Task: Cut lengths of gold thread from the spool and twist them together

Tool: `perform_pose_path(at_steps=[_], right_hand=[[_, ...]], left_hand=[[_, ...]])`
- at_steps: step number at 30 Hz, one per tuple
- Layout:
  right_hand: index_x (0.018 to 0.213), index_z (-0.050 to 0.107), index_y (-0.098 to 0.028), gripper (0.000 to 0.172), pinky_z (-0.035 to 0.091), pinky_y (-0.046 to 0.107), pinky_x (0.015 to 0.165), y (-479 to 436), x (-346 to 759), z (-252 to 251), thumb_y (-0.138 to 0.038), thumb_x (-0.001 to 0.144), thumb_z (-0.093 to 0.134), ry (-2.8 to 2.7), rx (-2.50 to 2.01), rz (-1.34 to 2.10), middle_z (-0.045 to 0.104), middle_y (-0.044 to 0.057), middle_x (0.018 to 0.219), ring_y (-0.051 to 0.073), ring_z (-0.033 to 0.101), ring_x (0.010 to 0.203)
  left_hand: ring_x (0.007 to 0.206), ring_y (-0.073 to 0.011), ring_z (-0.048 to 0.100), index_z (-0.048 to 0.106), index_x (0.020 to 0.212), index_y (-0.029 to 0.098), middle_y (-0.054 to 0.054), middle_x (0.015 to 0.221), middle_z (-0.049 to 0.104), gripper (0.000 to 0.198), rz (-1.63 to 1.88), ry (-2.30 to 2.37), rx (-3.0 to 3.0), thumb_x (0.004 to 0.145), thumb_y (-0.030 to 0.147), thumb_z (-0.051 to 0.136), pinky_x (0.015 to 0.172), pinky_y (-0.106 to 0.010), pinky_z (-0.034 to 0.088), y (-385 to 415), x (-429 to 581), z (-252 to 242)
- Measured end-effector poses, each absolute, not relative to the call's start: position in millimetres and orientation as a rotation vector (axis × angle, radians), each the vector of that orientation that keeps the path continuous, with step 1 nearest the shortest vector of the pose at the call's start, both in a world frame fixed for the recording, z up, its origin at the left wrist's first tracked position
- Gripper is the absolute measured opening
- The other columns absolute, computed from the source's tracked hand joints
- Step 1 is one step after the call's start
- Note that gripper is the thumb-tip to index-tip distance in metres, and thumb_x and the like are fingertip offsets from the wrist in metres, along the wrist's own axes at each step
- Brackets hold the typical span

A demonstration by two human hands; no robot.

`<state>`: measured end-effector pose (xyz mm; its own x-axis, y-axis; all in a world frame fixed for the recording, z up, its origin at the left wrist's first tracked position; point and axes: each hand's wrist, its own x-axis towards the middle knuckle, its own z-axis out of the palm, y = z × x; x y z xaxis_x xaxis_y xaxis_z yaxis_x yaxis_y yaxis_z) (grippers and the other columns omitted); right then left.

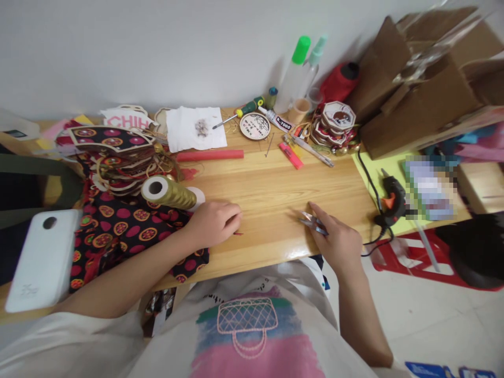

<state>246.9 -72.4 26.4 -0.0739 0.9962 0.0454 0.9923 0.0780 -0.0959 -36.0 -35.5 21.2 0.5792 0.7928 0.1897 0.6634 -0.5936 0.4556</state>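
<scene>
Closest to the camera is a pale shirt [252, 325] printed with a netted bag outline over green, blue and pink bands; a line of small writing above it is too blurred to read.

Both forearms reach over the near edge of the wooden bench [271, 194]. The left hand [214, 223] is curled, fingertips pressed down on the wood, where a small red scrap [238, 232] shows just at the tips; whether it is pinched cannot be told. The right hand [336, 239] is closed around small metal snips [313, 221], their points aimed across the bare wood at the left hand, well apart from the scrap.

Readable writing is sparse. A white cut-out [124, 119] by the back edge says "CHIH" in pink, and a glue tube [281, 123] further along that edge reads "B-7000". The characters on a round disc [255, 126] are too small to read.

Two squeeze bottles [295, 68], green-capped and pale-capped, stand against the wall. An open cardboard box [417, 100] fills the back right corner, with clear plastic sticking out of its top. A gold thread spool [167, 191] lies on dotted dark fabric [118, 226] just beside the left hand. A glue gun [391, 197] lies near the right edge.
</scene>
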Motion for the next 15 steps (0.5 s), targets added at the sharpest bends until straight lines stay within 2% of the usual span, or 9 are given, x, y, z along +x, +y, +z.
perform_pose_path(at_steps=[6,10,13,15], right_hand=[[0.122,0.062,-0.024,0.042,0.036,0.023,0.047,-72.7,249.7,22.7,-0.025,0.08,0.054,-2.2,-2.059,0.094,0.072,0.004,0.082,0.017,0.064,0.064],[0.118,0.061,-0.02,0.042,0.039,0.024,0.05,-76.5,248.9,23.2,-0.032,0.078,0.055,-2.055,-2.081,0.171,0.07,0.003,0.073,0.017,0.062,0.059],[0.111,0.059,-0.018,0.036,0.045,0.026,0.058,-83.1,244.2,30.0,-0.036,0.081,0.053,-1.924,-1.971,0.498,0.069,0.005,0.08,0.017,0.063,0.065],[0.114,0.055,-0.018,0.035,0.047,0.026,0.064,-88.2,240.2,35.8,-0.036,0.085,0.051,-1.899,-1.804,0.817,0.067,0.007,0.091,0.017,0.062,0.074]], left_hand=[[0.053,-0.0109,0.053,0.056,0.063,0.016,0.0,0.057,0.058,0.027,0.549,1.186,2.461,0.085,0.02,0.041,0.053,-0.022,0.037,-35.4,-35.7,21.4],[0.053,-0.0106,0.052,0.055,0.063,0.016,0.0,0.057,0.057,0.026,0.553,1.191,2.443,0.085,0.019,0.041,0.053,-0.022,0.038,-35.2,-36.3,21.0],[0.053,-0.0109,0.053,0.056,0.063,0.016,-0.001,0.058,0.058,0.026,0.553,1.188,2.433,0.085,0.019,0.041,0.053,-0.022,0.038,-35.1,-36.3,21.6],[0.054,-0.0112,0.053,0.056,0.064,0.016,-0.001,0.058,0.059,0.026,0.548,1.185,2.44,0.085,0.019,0.041,0.053,-0.022,0.038,-35.1,-36.2,21.8]])
